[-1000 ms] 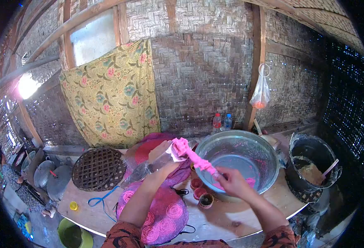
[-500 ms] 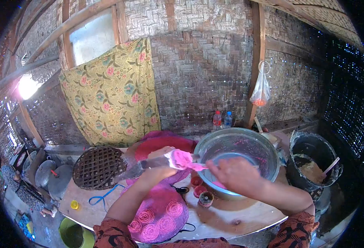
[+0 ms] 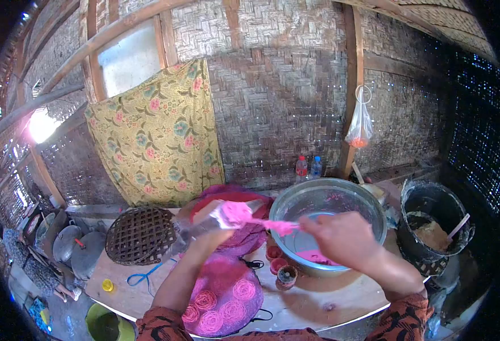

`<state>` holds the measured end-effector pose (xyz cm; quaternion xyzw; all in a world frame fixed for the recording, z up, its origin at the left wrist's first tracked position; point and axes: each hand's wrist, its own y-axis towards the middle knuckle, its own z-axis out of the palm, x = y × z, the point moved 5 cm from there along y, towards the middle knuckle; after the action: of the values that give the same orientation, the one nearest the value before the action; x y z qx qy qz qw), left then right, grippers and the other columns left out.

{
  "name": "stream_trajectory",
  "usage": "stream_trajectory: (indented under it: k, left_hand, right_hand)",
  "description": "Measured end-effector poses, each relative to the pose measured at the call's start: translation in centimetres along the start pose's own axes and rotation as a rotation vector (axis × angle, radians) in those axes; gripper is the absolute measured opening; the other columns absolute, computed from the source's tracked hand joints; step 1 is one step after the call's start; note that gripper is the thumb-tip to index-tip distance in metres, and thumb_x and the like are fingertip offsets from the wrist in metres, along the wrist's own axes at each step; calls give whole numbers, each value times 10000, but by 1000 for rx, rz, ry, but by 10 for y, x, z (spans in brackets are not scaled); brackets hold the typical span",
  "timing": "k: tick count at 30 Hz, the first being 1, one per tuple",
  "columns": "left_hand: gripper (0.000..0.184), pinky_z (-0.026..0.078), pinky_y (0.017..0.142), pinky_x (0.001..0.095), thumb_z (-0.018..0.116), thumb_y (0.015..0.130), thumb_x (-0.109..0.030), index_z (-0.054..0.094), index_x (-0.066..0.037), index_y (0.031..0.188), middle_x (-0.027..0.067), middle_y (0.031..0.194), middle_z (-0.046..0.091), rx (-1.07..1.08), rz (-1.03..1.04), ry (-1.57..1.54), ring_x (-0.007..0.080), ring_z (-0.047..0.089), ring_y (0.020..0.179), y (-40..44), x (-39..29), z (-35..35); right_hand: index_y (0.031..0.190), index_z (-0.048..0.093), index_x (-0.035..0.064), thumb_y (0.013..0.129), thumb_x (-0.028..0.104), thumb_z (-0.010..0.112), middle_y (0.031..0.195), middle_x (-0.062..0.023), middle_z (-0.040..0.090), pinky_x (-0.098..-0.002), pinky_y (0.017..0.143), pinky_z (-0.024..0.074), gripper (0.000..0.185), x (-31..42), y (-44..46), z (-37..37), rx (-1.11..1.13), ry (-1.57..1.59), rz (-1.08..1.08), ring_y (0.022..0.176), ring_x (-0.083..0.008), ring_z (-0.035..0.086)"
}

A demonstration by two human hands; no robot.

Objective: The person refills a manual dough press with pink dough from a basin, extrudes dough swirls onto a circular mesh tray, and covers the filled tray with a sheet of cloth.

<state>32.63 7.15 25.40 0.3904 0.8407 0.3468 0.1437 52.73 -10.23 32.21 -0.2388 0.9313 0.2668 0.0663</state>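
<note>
My left hand (image 3: 213,236) is wrapped round a clear plastic tube or bag (image 3: 196,227), whose open end is filled with pink dough (image 3: 237,212). Pink dough stretches from that opening towards my right hand (image 3: 338,233), which is closed on a thin tool, mostly hidden by the fingers, with dough (image 3: 281,228) on its end. Under my right hand stands a large metal basin (image 3: 378,227) with more pink dough inside. Below my left arm lies a round pink-purple tray (image 3: 221,281) bearing several coiled pink noodle-like rounds (image 3: 244,289).
Small red cups (image 3: 277,265) and a dark-topped one (image 3: 287,277) stand left of the basin. A woven basket (image 3: 140,236), blue cord (image 3: 142,277) and yellow lid (image 3: 108,285) lie left. A black bucket (image 3: 432,224) is right, two bottles (image 3: 301,169) behind. Another person (image 3: 31,264) is far left.
The dough-filled end of the tube has moved slightly left. My right hand came forward and over the basin's near side, and the dough between the hands has stretched thinner.
</note>
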Motion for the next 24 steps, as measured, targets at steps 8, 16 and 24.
stream_trajectory:
  k: [8,16,24]
  left_hand:
    - [144,472,711,369,639,801,-295,637,-165,865,2,819,631,17,-43,-53,202,601,773,13,-28,-3]
    - [282,503,674,399,649,737,-375,619,-128,871,70,840,633,10,22,-199,285,620,774,-13,-32,7]
    - [147,481,658,394,626,765,-296,639,-151,781,51,758,629,-103,129,68,262,591,717,7,-33,15]
  right_hand:
    - [990,579,120,753,129,561,602,-51,563,-356,427,458,239,0,14,-7,-83,-106,39,515,-218,606]
    - [996,573,78,772,128,541,639,-55,589,-351,431,467,232,20,2,23,-19,-24,-107,530,-214,620]
    - [1281,480,103,896,82,488,1007,-241,617,-453,819,486,385,-5,-2,64,-480,832,415,955,-404,590]
